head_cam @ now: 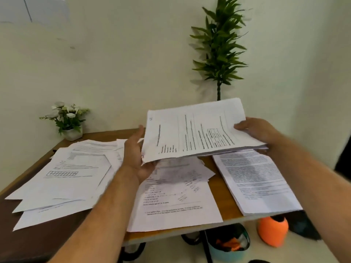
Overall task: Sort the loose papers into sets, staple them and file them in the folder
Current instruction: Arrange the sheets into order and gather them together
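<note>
While the stack of papers point(199, 130) hangs above the table point(224, 196), the right hand point(260, 131) grips its right end, thumb on top, and the left hand point(135, 154) lies open against its left edge. Loose sheets point(62, 177) lie spread below.

right hand point(254, 131) grips paper stack point(193, 133) | left hand point(136, 158) at edge | above table point(228, 209)
</note>
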`<state>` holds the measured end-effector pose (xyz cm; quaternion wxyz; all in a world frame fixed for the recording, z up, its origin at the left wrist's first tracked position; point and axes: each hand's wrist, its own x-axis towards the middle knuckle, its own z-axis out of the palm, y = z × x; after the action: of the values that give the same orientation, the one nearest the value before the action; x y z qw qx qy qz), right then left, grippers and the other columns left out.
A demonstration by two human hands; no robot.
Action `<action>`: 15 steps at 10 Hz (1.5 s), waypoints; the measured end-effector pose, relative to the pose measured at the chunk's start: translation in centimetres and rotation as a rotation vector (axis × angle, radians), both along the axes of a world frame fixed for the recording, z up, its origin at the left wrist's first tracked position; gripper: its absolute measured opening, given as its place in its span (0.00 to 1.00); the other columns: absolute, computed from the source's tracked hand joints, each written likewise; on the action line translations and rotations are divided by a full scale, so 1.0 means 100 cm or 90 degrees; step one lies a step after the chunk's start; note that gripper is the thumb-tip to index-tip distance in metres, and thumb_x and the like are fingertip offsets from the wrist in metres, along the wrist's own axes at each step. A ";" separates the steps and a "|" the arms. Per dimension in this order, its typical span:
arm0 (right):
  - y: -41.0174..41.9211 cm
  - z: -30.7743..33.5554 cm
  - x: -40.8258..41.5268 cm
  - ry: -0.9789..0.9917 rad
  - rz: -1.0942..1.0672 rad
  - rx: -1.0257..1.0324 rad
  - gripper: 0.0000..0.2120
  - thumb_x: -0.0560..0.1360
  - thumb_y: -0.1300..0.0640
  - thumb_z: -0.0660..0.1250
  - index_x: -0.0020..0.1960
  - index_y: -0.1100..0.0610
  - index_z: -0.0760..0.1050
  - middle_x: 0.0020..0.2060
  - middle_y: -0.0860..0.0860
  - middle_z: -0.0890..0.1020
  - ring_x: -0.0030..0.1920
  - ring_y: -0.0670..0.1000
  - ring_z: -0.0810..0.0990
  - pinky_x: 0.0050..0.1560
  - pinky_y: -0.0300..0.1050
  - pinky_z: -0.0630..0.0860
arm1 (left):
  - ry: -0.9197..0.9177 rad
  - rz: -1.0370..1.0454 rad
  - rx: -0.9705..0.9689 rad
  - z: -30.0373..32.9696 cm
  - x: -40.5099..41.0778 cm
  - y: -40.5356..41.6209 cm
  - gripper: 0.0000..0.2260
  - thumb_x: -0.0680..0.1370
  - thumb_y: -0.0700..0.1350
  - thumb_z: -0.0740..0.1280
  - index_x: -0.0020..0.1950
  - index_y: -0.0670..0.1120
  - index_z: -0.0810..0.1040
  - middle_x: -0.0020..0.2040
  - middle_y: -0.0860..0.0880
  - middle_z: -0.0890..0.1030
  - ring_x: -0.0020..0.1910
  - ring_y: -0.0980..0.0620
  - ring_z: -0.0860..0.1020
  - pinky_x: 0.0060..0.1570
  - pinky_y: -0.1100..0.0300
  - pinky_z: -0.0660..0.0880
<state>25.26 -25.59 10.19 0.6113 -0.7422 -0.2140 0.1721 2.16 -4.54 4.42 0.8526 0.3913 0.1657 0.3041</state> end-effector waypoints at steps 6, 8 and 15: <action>-0.143 -0.040 0.025 0.294 0.114 0.289 0.31 0.63 0.52 0.74 0.64 0.62 0.78 0.56 0.61 0.83 0.47 0.60 0.83 0.43 0.51 0.83 | 0.138 -0.106 0.105 -0.013 0.101 -0.098 0.15 0.79 0.32 0.65 0.65 0.39 0.78 0.56 0.37 0.84 0.56 0.35 0.83 0.52 0.43 0.82; -0.137 -0.060 0.031 0.189 0.084 0.002 0.19 0.70 0.61 0.72 0.61 0.60 0.81 0.53 0.61 0.85 0.51 0.63 0.85 0.55 0.58 0.80 | 0.198 -0.136 0.127 -0.030 0.112 -0.109 0.16 0.77 0.29 0.66 0.63 0.39 0.79 0.56 0.36 0.84 0.56 0.33 0.82 0.53 0.40 0.81; -0.111 -0.085 0.067 -0.158 -0.108 -0.390 0.12 0.72 0.59 0.71 0.53 0.63 0.81 0.44 0.56 0.81 0.44 0.55 0.77 0.51 0.49 0.77 | 0.550 0.106 0.316 -0.031 0.150 -0.138 0.09 0.83 0.44 0.62 0.62 0.48 0.74 0.58 0.48 0.81 0.47 0.50 0.79 0.33 0.61 0.72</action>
<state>32.00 -36.70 1.67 0.3414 -0.9219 -0.1625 0.0850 17.19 -18.35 1.31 0.5606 0.6577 0.4565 0.2114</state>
